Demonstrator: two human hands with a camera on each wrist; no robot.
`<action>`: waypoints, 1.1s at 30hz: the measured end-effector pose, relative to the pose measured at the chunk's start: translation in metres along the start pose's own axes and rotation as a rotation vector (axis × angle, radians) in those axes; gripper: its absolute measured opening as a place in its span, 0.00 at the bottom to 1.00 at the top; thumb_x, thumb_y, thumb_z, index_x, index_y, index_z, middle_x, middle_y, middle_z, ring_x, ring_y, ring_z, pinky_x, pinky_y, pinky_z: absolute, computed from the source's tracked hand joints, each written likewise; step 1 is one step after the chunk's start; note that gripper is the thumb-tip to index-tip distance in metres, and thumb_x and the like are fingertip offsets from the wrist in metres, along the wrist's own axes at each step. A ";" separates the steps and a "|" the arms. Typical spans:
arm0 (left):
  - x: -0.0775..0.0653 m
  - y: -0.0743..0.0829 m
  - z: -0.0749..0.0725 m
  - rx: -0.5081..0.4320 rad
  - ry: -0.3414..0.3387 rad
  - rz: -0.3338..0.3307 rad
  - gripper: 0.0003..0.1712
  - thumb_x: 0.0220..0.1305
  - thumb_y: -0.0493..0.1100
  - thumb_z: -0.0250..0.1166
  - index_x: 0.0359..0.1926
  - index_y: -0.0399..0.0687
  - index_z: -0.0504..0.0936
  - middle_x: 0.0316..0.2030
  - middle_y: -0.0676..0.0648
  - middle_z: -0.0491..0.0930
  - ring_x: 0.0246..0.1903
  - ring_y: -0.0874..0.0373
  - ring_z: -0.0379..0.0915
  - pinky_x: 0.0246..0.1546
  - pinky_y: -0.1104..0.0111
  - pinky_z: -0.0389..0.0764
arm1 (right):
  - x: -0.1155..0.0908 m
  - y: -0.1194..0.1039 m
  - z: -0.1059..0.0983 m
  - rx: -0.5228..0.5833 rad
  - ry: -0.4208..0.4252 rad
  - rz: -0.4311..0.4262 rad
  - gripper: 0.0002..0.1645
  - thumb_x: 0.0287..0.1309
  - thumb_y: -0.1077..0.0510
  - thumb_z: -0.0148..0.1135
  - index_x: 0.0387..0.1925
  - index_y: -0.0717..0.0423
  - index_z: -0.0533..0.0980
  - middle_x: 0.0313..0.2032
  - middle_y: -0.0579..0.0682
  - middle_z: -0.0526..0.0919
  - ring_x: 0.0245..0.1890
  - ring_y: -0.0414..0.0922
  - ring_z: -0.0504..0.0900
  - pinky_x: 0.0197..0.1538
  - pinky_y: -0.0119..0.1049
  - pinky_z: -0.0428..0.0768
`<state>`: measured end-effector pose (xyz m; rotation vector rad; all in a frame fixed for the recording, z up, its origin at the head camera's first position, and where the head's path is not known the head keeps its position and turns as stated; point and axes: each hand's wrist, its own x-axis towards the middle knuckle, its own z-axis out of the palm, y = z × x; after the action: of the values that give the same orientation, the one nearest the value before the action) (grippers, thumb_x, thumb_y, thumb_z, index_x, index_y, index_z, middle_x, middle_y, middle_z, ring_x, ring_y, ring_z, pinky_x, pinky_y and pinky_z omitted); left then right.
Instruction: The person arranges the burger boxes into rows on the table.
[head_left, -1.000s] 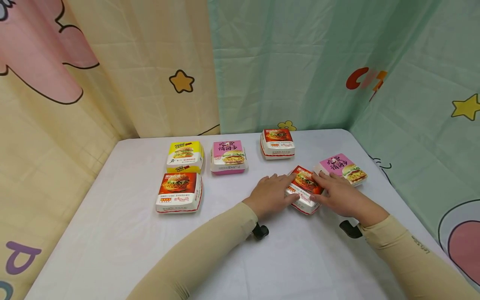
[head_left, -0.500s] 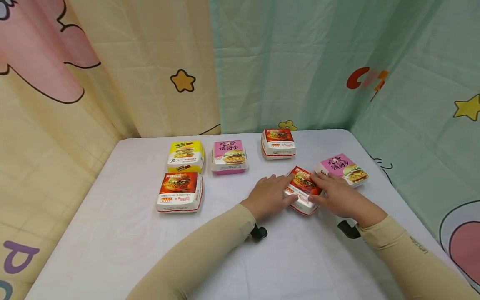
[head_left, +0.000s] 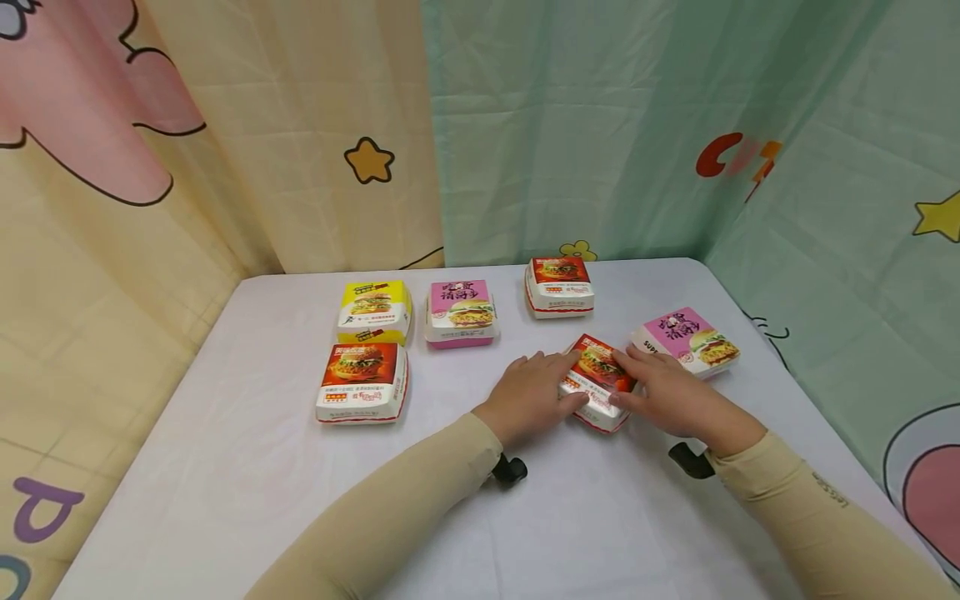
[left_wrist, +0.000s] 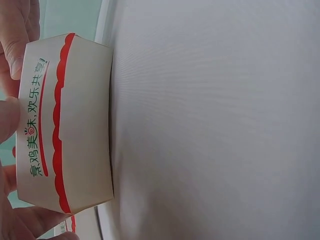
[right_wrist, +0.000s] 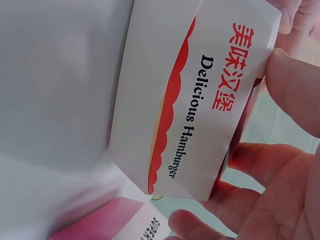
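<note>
Between my two hands is a red-and-white hamburger box (head_left: 597, 383), turned at an angle on the table right of centre. My left hand (head_left: 528, 396) holds its left side, thumb at the near part and fingers toward the far edge. On the opposite side my right hand (head_left: 675, 400) has thumb and fingertips along the lid edge. The left wrist view shows the box's white side (left_wrist: 85, 125) with its base close to the cloth. In the right wrist view the right thumb (right_wrist: 295, 90) presses at the lid's edge, the other fingers farther along.
A pink burger box (head_left: 686, 342) lies just beyond my right hand. Another red one (head_left: 558, 287) stands at the back. Leftward are a second pink box (head_left: 461, 314), a yellow one (head_left: 373, 312) and a red one (head_left: 362, 383) against it. Curtains enclose the white table (head_left: 202, 467).
Both hands have shifted slightly left with the red hamburger box between them, so the gap to the pink box on the right has grown. The other boxes keep their places.
</note>
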<state>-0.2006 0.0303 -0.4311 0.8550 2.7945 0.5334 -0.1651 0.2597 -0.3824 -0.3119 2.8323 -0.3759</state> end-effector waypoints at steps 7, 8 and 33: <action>-0.008 -0.005 -0.001 -0.025 0.010 -0.010 0.44 0.75 0.71 0.55 0.83 0.64 0.57 0.79 0.55 0.66 0.79 0.49 0.61 0.81 0.50 0.60 | 0.004 -0.004 0.002 0.040 -0.029 0.003 0.53 0.68 0.35 0.65 0.83 0.54 0.57 0.81 0.68 0.55 0.79 0.73 0.54 0.73 0.71 0.66; -0.010 -0.006 -0.001 -0.027 0.013 -0.012 0.44 0.74 0.71 0.55 0.83 0.64 0.57 0.79 0.55 0.66 0.78 0.50 0.62 0.80 0.50 0.60 | 0.005 -0.005 0.003 0.043 -0.030 0.000 0.53 0.68 0.35 0.65 0.83 0.54 0.57 0.81 0.67 0.55 0.79 0.72 0.54 0.73 0.70 0.66; -0.046 -0.024 -0.003 -0.306 0.035 -0.130 0.46 0.73 0.66 0.62 0.83 0.62 0.54 0.81 0.52 0.58 0.75 0.54 0.65 0.74 0.54 0.72 | 0.015 -0.030 0.014 0.184 -0.025 -0.082 0.50 0.68 0.39 0.68 0.82 0.48 0.59 0.80 0.67 0.59 0.76 0.66 0.65 0.71 0.64 0.74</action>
<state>-0.1762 -0.0154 -0.4350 0.6004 2.6747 0.9292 -0.1702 0.2243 -0.3901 -0.3917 2.7404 -0.6395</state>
